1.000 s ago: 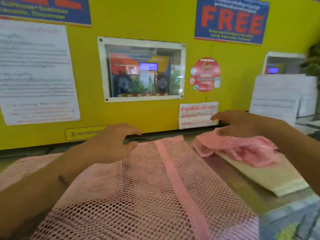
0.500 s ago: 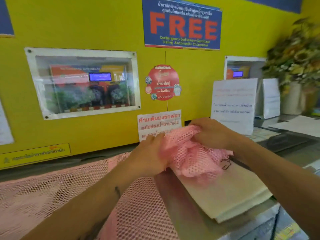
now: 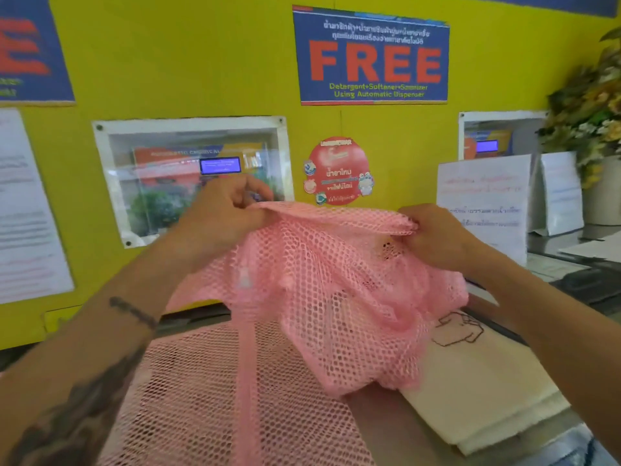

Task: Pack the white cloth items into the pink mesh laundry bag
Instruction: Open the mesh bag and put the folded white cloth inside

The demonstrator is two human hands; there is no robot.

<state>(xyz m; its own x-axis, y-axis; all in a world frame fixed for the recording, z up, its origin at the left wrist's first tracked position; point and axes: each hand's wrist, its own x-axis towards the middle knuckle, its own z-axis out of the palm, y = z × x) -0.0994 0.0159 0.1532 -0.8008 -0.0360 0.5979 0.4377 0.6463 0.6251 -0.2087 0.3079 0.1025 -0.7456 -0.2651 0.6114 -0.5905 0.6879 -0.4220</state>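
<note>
A pink mesh laundry bag (image 3: 336,290) hangs lifted above the counter, its top edge stretched between my hands. My left hand (image 3: 221,213) pinches the left end of that edge. My right hand (image 3: 437,237) grips the right end. Under and to the right of the bag lies a folded stack of white cloth items (image 3: 477,391), with a dark outline drawing on the top piece. A second pink mesh bag (image 3: 201,405) lies flat on the counter below my left forearm.
The yellow wall (image 3: 235,62) with posters and a windowed panel (image 3: 188,176) stands close behind the counter. White paper signs (image 3: 484,203) and a flower vase (image 3: 601,193) stand at the right. The metal counter (image 3: 386,428) shows between the flat bag and the cloth stack.
Both hands have raised the crumpled pink mesh bag off the white cloth stack and pulled its top edge apart. The view has shifted right.
</note>
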